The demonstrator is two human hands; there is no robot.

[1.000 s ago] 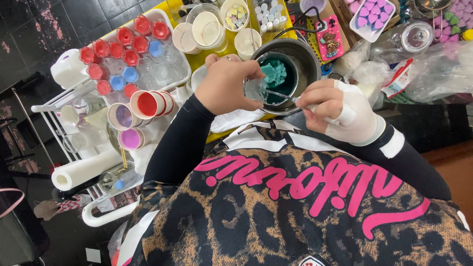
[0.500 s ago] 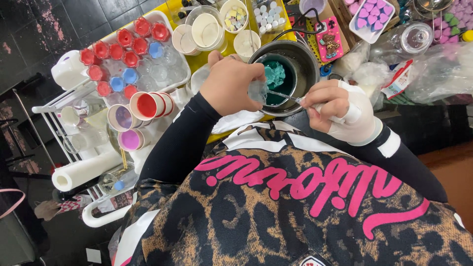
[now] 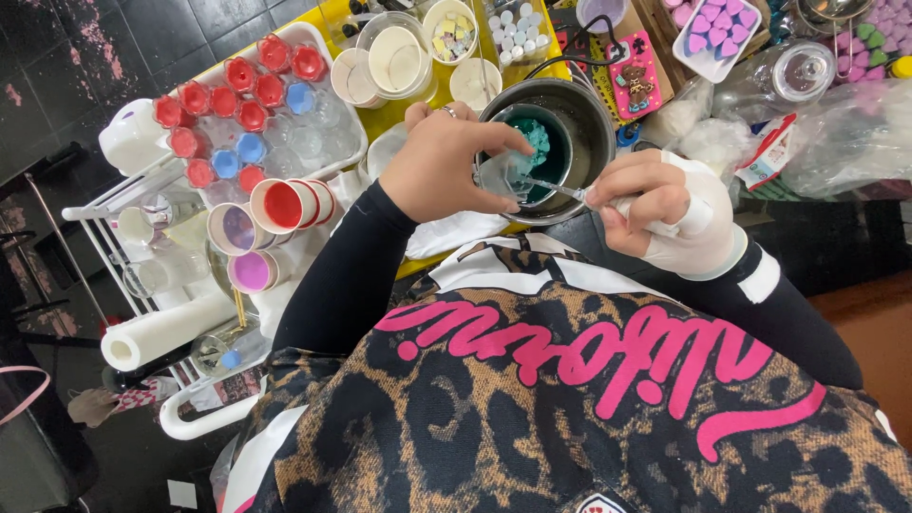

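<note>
My left hand [image 3: 446, 163] grips a small clear plastic cup [image 3: 501, 178] tilted over a round metal pot [image 3: 596, 128]. The pot holds a teal mass [image 3: 537, 144]. My right hand [image 3: 655, 204], wrapped in a white brace, pinches a thin metal utensil [image 3: 556, 187] whose tip reaches into the clear cup. Both hands work close together at the near rim of the pot, on a yellow table [image 3: 394, 116].
A white tray [image 3: 328, 169] with several red and blue lidded jars sits left. Stacked paper cups [image 3: 285, 204] and a paper towel roll [image 3: 161, 332] lie nearer on a white cart. Tubs of small pieces [image 3: 451, 28] and a tray of purple hearts [image 3: 708, 24] stand behind the pot.
My left hand has turned the clear cup slightly over the pot. My right hand has shifted the utensil's tip into the cup.
</note>
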